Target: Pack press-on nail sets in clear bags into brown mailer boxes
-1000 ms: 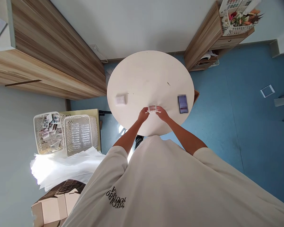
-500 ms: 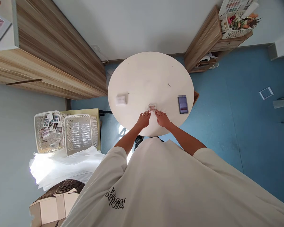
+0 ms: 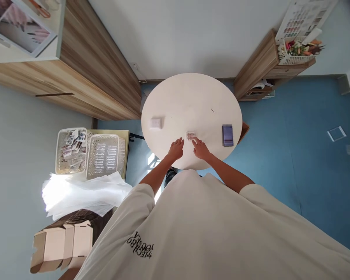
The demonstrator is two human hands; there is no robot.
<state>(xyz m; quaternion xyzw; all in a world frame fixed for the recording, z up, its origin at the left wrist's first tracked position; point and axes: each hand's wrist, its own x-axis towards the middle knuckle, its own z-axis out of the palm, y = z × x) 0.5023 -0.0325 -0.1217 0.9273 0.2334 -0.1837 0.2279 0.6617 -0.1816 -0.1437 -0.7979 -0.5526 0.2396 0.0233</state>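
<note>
A small clear tray (image 3: 190, 135) of pinkish pieces, which look like press-on nails, lies flat on the round white table (image 3: 189, 97). To its lower left is my left hand (image 3: 176, 149), fingers stretched out and apart from the tray, with nothing held. My right hand (image 3: 201, 149) reaches the tray's lower right edge with its fingertips. Its fingers are extended, and it does not grip the tray. Farther left on the table sits a whitish stack of small trays (image 3: 155, 123), slightly blurred.
A phone (image 3: 228, 135) lies at the table's right side. Left of the table stand two white baskets, one with mixed packets (image 3: 71, 171) inside, the other (image 3: 102, 177) with clear trays. White sheets (image 3: 87, 194) and an open cardboard box (image 3: 58, 247) are nearer me. Wooden cabinets (image 3: 105, 74) flank the table.
My left hand has drawn back from the tray's left edge. My right hand stays by the tray, its fingertips over the lower right edge. The whole view has shifted slightly.
</note>
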